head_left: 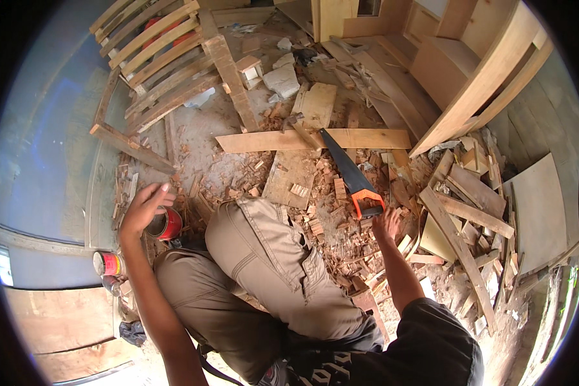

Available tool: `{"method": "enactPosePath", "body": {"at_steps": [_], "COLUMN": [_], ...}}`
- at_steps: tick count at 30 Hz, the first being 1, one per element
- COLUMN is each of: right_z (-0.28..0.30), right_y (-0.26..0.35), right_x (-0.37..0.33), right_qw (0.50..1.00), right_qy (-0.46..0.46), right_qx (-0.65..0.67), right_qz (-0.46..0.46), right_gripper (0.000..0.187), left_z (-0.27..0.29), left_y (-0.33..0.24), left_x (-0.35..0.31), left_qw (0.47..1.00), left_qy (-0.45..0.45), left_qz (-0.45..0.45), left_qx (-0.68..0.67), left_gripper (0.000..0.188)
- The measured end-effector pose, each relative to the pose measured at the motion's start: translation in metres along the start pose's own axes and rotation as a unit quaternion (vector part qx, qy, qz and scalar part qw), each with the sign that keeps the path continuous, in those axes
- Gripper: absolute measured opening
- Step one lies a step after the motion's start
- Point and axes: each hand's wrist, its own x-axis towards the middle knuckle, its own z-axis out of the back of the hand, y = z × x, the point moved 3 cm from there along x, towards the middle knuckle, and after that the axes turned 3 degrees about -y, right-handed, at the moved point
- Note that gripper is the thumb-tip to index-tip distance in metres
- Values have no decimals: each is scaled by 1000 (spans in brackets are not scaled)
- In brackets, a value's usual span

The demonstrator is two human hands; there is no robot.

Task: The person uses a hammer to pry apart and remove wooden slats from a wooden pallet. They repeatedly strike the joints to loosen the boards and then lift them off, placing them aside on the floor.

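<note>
My left hand [147, 207] is held beside my left knee, just over a red can [167, 225], its fingers loosely apart with nothing in them. My right hand [386, 224] is at the lower end of a handsaw [346, 168] that has a black blade and an orange and black handle. Those fingers look loosely apart at the handle's edge and are not wrapped round it; whether they touch it is hard to make out. The saw's tip lies across a wooden plank [251, 141]. A hammer [303, 134] rests on the same plank, left of the blade.
Brick-coloured wood offcuts and chips [321, 225] cover the floor around my knees. Loose boards [460, 248] are heaped at the right. A slatted wooden frame [157, 55] leans at the far left, and a wooden cabinet frame [482, 83] stands far right. Another can [108, 264] sits by the left wall.
</note>
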Motion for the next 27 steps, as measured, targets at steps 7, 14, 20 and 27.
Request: {"method": "enactPosePath", "body": {"at_steps": [7,14,20,27], "right_z": [6,-36,-4,-13], "right_y": [167,267,330,326], "right_x": [90,223,218,222], "right_qw": [976,993,976,976], "right_qy": [55,16,96,113], "right_qx": [163,22,-161,87], "right_qz": [130,114,112,165], "right_gripper": [62,51,62,64], "left_z": [-30,-37,-9,-13], "left_y": [-46,-41,-34,-36], "left_x": [26,69,48,78], "left_qw": [995,977,989,995], "left_qy": [68,100,72,54], "left_qz": [-56,-94,-70,-89], "left_qx": [-48,-162,-106,-14], "left_gripper": [48,39,40,46]}}
